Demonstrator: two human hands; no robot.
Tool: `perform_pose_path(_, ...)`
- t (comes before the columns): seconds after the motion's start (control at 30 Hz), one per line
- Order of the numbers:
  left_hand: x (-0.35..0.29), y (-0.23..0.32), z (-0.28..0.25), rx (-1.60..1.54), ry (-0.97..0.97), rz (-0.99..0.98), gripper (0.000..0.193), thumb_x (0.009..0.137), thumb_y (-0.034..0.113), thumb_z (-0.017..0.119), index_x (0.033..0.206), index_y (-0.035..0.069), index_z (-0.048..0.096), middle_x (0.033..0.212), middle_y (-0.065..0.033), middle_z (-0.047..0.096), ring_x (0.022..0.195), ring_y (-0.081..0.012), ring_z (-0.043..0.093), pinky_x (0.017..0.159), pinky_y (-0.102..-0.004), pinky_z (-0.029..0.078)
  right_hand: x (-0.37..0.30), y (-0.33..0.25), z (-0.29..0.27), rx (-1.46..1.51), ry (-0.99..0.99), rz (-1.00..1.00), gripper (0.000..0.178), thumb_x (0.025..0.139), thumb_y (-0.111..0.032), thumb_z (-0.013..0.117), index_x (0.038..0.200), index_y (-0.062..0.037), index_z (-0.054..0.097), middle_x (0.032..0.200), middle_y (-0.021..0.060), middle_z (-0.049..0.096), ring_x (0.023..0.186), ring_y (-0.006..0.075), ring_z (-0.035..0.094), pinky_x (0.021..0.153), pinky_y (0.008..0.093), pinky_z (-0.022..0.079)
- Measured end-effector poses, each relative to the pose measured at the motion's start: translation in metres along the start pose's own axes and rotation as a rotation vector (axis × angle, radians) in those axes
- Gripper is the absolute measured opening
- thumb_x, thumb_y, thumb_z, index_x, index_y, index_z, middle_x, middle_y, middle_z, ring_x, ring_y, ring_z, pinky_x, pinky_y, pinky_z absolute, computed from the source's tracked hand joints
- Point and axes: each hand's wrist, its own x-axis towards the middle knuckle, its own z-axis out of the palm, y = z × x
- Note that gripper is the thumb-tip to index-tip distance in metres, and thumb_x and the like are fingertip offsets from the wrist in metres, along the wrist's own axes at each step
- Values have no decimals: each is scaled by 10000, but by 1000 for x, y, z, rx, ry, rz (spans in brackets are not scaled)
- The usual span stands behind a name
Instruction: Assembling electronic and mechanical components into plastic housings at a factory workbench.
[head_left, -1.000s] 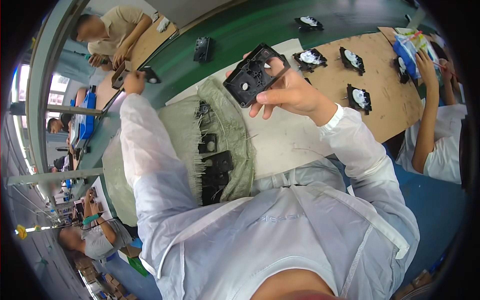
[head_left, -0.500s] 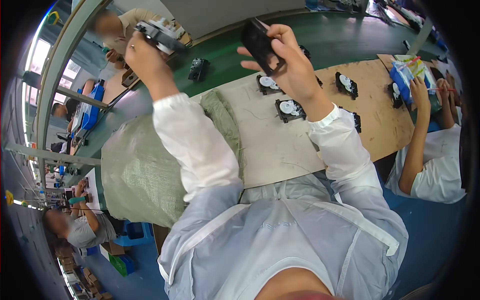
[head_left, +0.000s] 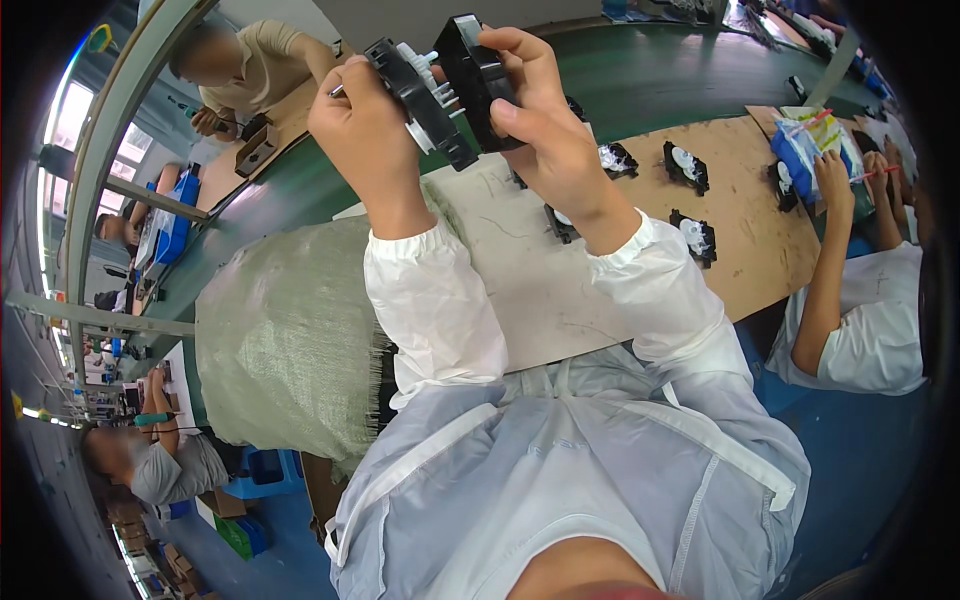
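In my left hand [head_left: 368,150] is a black gear assembly [head_left: 398,72], gripped at its edge, with white gears and thin metal pins pointing right. My right hand [head_left: 560,140] holds a black plastic housing [head_left: 470,65] between thumb and fingers, tilted on edge. The two parts face each other in the air above the bench, very close; whether they touch at the pins, I cannot tell. Below and to the right, similar black assemblies with white gears, such as this one [head_left: 686,167], lie on a cardboard sheet [head_left: 760,235]. My right hand partly hides some of them.
A green woven sack [head_left: 290,330] bulges at my left, beside the cardboard. Beyond runs a green belt surface [head_left: 640,75]. At the right, a co-worker's hand [head_left: 835,180] is at a blue container [head_left: 793,160]. A metal post [head_left: 110,150] stands at the left; other people work there.
My left hand has come right and slightly down with the gear assembly, up beside the housing. My right hand has shifted a little left and turned the housing on edge.
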Motion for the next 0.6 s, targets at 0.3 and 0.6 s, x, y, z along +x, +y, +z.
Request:
perform_pose_path(0.3, -6, 9, -2, 8, 34, -6, 254, 919, 171, 553, 783, -29, 633, 603, -24, 559, 519, -94, 445, 471, -215, 371, -3, 3, 7, 15, -39, 33, 562, 915, -106, 448, 1455, -105, 292, 1346, 141, 451, 1176, 209, 487, 1011, 316, 371)
perform_pose_path(0.6, -8, 6, -7, 39, 41, -6, 262, 926, 174, 556, 789, -37, 631, 603, -28, 559, 525, -93, 449, 473, -218, 377, -5, 3, 9, 46, -63, 69, 559, 918, -112, 449, 1454, -107, 291, 1349, 142, 428, 1161, 209, 482, 1007, 312, 370)
